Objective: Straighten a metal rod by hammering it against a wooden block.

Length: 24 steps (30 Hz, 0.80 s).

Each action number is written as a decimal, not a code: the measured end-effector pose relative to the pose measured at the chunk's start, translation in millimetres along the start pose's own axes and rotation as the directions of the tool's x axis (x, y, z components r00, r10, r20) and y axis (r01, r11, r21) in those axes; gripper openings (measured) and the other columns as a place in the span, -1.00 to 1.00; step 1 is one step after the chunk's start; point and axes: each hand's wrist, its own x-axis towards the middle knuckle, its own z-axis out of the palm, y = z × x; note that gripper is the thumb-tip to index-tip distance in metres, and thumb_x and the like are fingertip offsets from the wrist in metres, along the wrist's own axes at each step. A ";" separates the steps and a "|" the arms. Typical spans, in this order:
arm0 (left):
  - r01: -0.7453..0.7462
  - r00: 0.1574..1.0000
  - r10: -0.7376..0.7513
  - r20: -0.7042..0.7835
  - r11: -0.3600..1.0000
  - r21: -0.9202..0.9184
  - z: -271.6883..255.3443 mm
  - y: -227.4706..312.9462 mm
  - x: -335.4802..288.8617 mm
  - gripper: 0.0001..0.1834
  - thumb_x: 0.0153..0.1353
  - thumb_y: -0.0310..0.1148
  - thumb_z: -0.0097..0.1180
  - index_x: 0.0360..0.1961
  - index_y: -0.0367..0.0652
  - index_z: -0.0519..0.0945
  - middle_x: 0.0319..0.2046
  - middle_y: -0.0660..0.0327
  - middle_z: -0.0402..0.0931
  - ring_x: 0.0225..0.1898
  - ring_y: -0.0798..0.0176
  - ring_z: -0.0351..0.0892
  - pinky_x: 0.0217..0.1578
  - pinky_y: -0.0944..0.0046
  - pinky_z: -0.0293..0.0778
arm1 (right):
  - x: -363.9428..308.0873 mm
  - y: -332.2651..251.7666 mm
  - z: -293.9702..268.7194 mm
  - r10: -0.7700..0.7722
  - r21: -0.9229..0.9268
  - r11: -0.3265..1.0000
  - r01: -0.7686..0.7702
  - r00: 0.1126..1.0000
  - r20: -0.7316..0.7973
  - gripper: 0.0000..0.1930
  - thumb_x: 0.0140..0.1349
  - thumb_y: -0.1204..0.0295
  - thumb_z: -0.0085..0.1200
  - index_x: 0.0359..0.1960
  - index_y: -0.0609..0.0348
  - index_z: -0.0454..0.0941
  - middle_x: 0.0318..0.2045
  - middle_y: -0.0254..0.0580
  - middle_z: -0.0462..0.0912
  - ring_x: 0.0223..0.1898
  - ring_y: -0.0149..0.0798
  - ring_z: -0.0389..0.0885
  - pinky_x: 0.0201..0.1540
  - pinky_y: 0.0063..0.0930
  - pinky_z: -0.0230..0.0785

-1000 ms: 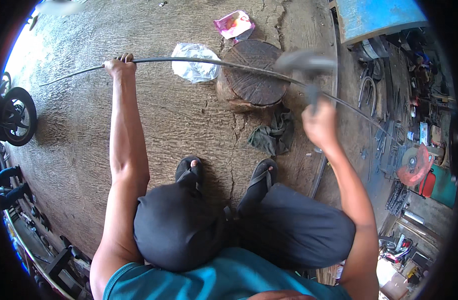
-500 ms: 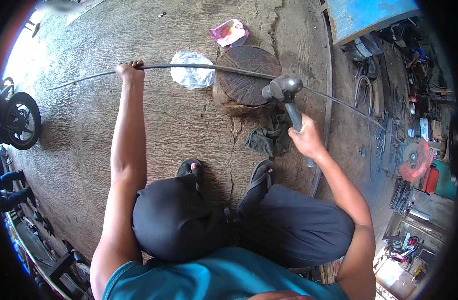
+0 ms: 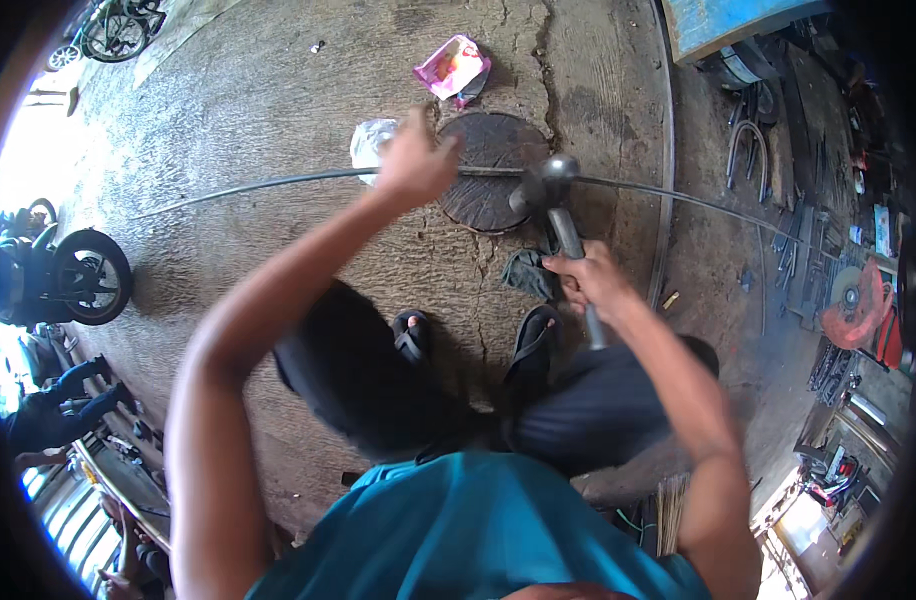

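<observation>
A long, thin, slightly bowed metal rod [image 3: 278, 183] lies across the round wooden block [image 3: 483, 212], its two ends reaching far out to the left and right. My left hand [image 3: 418, 168] is over the rod at the block's left edge, fingers apart and a little blurred; it hides part of the rod. Wrapped round the handle of a hammer [image 3: 570, 235] is my right hand [image 3: 596, 277]. The hammer's head is at the block's right edge, by the rod; whether it touches the rod I cannot tell.
Beyond the block lie a pink packet [image 3: 452, 68] and a white plastic bag [image 3: 372, 140]. A dark cloth [image 3: 528, 275] is near my feet. Motorcycle wheel [image 3: 93, 277] at left; blue table [image 3: 738, 25] at far right; metal pieces and tools along the right. People sit or stand at lower left.
My left hand has let go of the rod's left part and moved right to the block. The rod now lies lower across the block. The hammer stays in my right hand.
</observation>
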 end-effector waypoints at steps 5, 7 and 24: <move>0.179 0.926 -0.056 -0.372 0.935 0.306 92.6 16.0 20.8 -0.24 0.34 0.00 -0.16 0.38 -0.35 0.08 0.41 -0.19 0.00 0.42 -0.31 -0.06 0.36 -0.28 -0.16 | -3.0 33.4 49.3 0.092 0.630 0.772 0.088 0.965 -0.247 -0.76 0.18 0.36 0.20 -0.51 0.05 0.35 -0.77 -0.45 0.22 -0.85 -0.48 0.18 -0.80 -0.49 0.02; 0.148 0.850 0.077 -0.522 0.915 0.375 106.4 3.6 26.1 -0.30 0.28 -0.06 -0.08 0.32 -0.33 0.23 0.31 -0.16 0.22 0.33 -0.23 0.18 0.29 -0.26 0.00 | 3.0 42.7 54.2 0.047 0.656 0.732 0.185 0.947 -0.319 -0.75 0.20 0.36 0.19 -0.51 0.06 0.35 -0.77 -0.44 0.22 -0.85 -0.47 0.19 -0.81 -0.49 0.01; -0.098 0.764 0.345 -0.546 0.897 0.430 89.8 -26.8 39.9 -0.57 0.19 -0.19 0.04 -0.03 -0.30 0.48 -0.24 -0.04 0.49 -0.21 -0.08 0.52 -0.21 -0.06 0.36 | 20.4 -7.3 51.0 -0.289 0.135 0.916 0.377 0.857 -0.426 -0.76 0.20 0.44 0.17 -0.53 0.15 0.35 -0.81 -0.39 0.32 -0.85 -0.47 0.28 -0.80 -0.54 0.14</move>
